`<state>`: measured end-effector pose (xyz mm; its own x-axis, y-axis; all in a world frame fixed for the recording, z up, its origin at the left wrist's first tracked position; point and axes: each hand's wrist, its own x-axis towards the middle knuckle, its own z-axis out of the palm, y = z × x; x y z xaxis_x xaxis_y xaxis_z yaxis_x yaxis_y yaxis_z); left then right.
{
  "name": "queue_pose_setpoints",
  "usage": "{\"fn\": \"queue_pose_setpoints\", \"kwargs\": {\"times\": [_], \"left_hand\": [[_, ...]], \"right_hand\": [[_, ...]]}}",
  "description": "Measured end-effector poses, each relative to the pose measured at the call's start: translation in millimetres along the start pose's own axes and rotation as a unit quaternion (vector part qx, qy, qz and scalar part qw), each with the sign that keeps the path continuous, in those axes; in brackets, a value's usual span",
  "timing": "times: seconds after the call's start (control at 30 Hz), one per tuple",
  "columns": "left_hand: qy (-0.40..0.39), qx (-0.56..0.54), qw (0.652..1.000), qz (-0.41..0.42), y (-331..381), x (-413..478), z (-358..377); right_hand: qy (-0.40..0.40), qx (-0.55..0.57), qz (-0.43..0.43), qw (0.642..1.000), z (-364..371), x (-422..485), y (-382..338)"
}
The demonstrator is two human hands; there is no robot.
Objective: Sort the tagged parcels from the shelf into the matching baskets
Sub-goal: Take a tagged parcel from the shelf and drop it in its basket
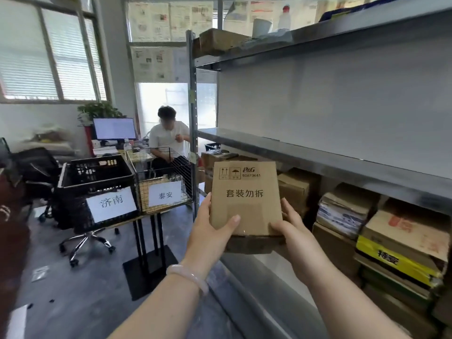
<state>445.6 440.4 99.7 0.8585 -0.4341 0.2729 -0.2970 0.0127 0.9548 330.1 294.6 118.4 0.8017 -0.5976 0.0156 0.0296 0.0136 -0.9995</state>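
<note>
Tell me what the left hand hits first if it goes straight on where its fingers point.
Probably the brown boxes stacked behind the parcel the left hand grips; depth is hard to judge.

The cardboard box (pixel 245 199) sits between the left hand (pixel 210 231) and right hand (pixel 291 226), just before the shelving rack (pixel 318 155) — stacked cartons (pixel 401 241) fill its lower level to the right. Left of it a plastic crate (pixel 97 177) and a wire basket (pixel 163 172) rest side by side on a stand (pixel 146 253), a seated person (pixel 168 140) behind them.
</note>
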Motion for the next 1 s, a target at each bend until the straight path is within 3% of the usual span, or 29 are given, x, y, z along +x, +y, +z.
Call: {"fn": "queue_pose_setpoints", "kwargs": {"times": [0.27, 0.37, 0.53, 0.6, 0.8, 1.0], "left_hand": [[0.027, 0.132, 0.991, 0.006, -52, 22, -9], [0.037, 0.122, 0.992, -0.018, -66, 31, -15], [0.104, -0.042, 0.986, -0.123, -63, 63, -45], [0.098, -0.058, 0.982, -0.15, -63, 82, -62], [0.13, -0.031, 0.983, -0.13, -90, 136, -112], [0.138, 0.008, 0.989, -0.06, -121, 196, -181]], "right_hand": [[-0.053, 0.055, 0.146, 0.986, 20, 89, -7], [-0.06, 0.04, 0.168, 0.983, 37, 108, -1], [-0.109, 0.029, 0.139, 0.984, 79, 132, 18], [-0.128, 0.005, 0.127, 0.984, 94, 147, 30], [-0.195, -0.031, 0.086, 0.977, 155, 202, 49], [-0.219, -0.076, -0.034, 0.972, 240, 259, 48]]}}
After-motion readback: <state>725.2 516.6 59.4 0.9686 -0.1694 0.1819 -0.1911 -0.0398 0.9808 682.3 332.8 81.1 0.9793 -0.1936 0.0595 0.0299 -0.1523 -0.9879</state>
